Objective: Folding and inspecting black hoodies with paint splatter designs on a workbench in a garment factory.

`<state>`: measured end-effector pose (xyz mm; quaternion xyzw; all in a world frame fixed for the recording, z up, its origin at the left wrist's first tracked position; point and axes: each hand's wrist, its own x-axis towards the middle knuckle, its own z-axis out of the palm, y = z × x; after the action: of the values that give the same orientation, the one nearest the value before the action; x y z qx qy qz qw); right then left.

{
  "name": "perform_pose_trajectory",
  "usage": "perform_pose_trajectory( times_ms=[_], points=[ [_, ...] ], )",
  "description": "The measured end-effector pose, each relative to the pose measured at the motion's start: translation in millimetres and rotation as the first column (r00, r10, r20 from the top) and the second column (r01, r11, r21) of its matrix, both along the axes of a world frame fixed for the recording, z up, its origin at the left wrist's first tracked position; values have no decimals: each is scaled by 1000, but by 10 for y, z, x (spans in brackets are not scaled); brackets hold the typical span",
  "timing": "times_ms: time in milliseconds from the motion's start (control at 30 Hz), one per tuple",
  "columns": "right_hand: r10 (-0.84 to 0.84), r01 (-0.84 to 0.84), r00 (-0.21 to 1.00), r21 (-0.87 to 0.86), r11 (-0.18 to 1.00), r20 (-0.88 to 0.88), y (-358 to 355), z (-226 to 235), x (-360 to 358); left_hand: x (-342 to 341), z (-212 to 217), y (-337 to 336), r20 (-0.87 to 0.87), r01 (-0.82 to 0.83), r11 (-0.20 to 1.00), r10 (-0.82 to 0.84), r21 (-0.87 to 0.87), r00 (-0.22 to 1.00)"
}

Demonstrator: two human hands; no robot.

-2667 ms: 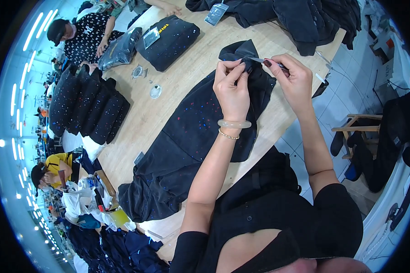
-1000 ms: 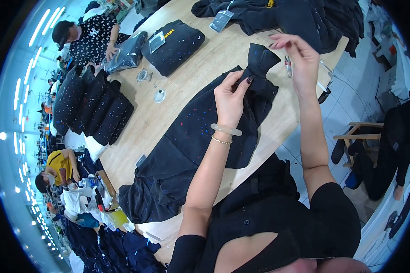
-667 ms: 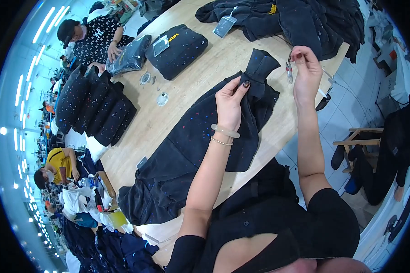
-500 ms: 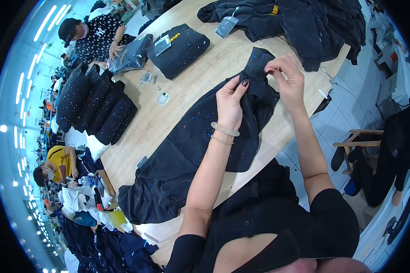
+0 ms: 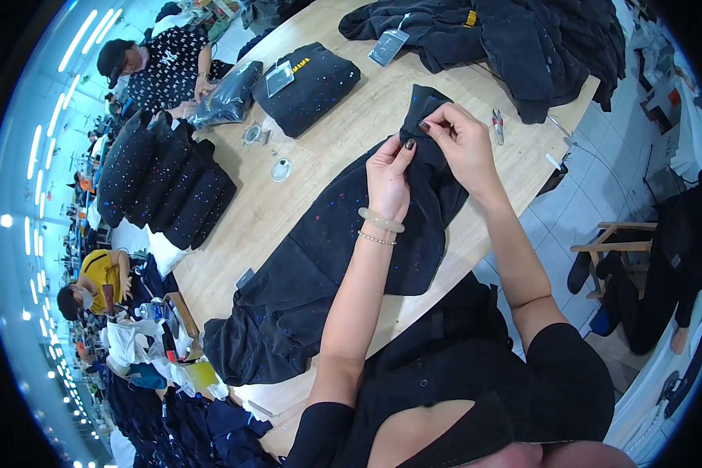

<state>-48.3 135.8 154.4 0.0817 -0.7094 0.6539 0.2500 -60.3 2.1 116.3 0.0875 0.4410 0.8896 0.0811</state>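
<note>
A dark garment, speckled with small coloured dots, lies stretched diagonally over the table. At its far end, a narrow band like a cuff is raised and bunched. My left hand, with two bracelets at the wrist, pinches the cloth just below this band. From the right, my right hand pinches the same part, its fingertips close to the left thumb. Whatever lies between those fingertips is too small to make out. Beyond my right hand, a pair of red-handled thread snips rests on the wood.
The wooden table bears a stack of folded speckled garments, a folded garment with a tag, a clear round disc and a dark heap of clothes. A co-worker handles a plastic-wrapped package. A wooden stool stands right.
My right hand has moved left and down onto the garment's band, baring the snips on the table. My left hand has shifted slightly left. The co-worker's hands have moved at the plastic package.
</note>
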Motion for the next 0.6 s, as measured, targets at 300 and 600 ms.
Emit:
perform_pose_trajectory(
  times_ms=[300, 600],
  points=[
    [-708, 706, 704, -160, 690, 56, 2025, -149, 326, 198, 228, 97, -136, 68, 947, -116, -314, 984],
    [-553, 472, 743, 291, 832, 377, 2299, -1104, 853, 697, -252, 358, -549, -219, 555, -544, -803, 635]
  ],
)
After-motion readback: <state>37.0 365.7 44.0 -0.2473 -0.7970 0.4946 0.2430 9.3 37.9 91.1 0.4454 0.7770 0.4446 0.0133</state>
